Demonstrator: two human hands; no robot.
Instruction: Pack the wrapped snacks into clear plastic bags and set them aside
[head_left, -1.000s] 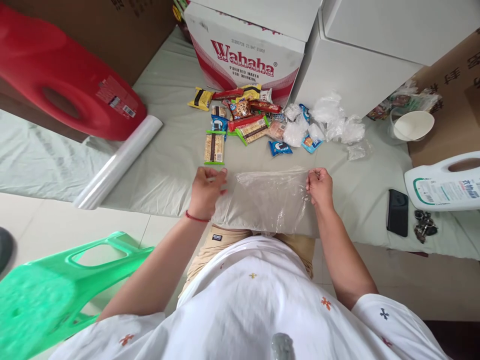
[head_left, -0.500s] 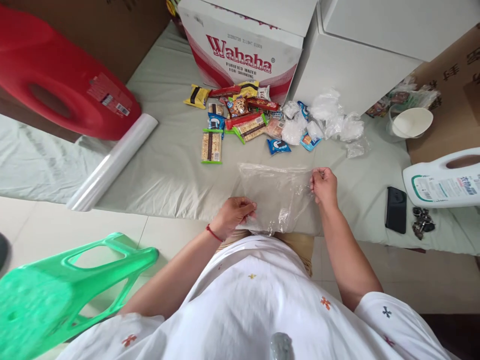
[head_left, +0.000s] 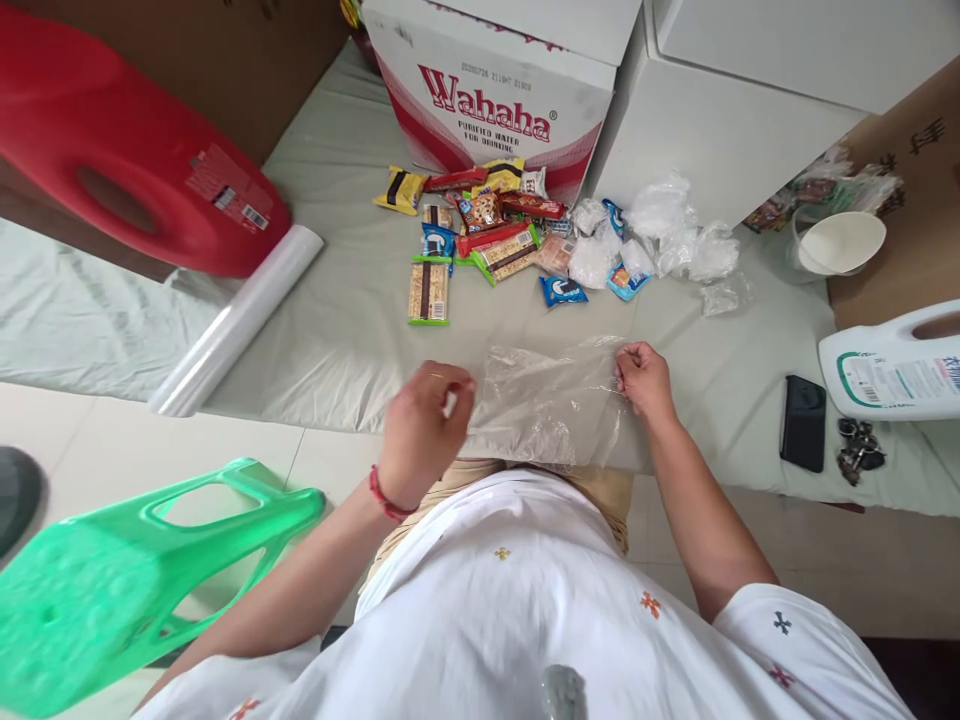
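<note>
open way: cloth (head_left: 352,290) between plastic roll (head_left: 238,322) and snack packets (head_left: 480,212) | obstacle: clear film (head_left: 551,400) (carton (head_left: 487,105) farther back)

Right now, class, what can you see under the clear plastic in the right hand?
Pale green cloth shows through the clear plastic. The right hand hides the bit it grips and whatever lies directly beneath.

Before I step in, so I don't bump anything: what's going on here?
A person's right hand pinches one side of a piece of thin clear plastic. The left hand is near the other side, thumb close to its fingers; whether it grips the plastic, I can't tell. Beyond lie wrapped snacks, with crumpled plastic to their right. A plastic roll lies off to the left.
</note>
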